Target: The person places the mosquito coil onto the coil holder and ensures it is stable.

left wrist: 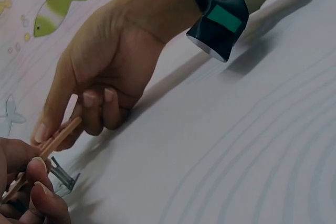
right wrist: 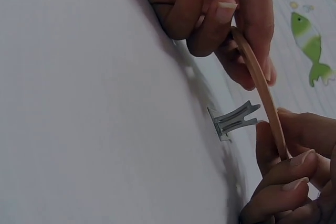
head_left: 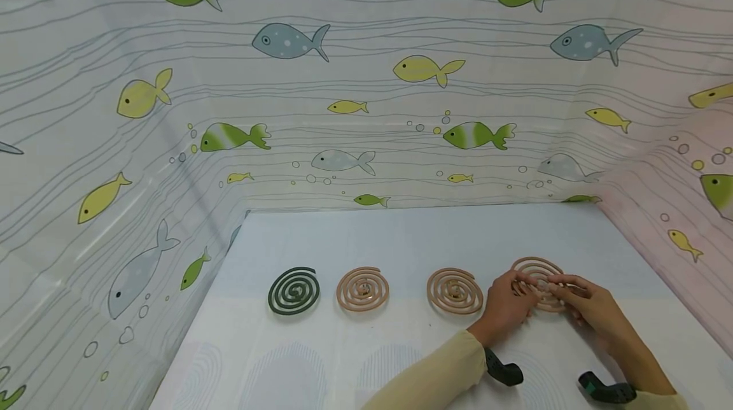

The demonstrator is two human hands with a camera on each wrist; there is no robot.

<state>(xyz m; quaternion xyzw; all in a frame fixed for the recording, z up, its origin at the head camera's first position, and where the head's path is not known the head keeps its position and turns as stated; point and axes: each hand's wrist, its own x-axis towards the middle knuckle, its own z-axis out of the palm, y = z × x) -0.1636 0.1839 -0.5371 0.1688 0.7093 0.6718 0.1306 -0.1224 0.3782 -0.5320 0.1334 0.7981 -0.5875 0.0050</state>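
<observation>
A brown mosquito coil (head_left: pixel 537 263) is held nearly level above the table at the right. My left hand (head_left: pixel 506 305) pinches it from the left, and my right hand (head_left: pixel 598 311) pinches its right side between thumb and fingers. Both hands' fingertips reach in over its rings. In the right wrist view the coil (right wrist: pixel 265 95) shows edge-on as a thin curved strip. Below it a small metal stand (right wrist: pixel 233 120) stands on the white surface, its forked prongs pointing up at the coil. The left wrist view shows the same stand (left wrist: pixel 63 176) partly behind fingers.
Left of my hands a brown coil (head_left: pixel 455 291) lies in the same row, then another brown coil (head_left: pixel 363 289) and a dark green coil (head_left: pixel 294 291). A fish-patterned sheet (head_left: pixel 412 98) walls the white table (head_left: pixel 321 238) at the back and sides.
</observation>
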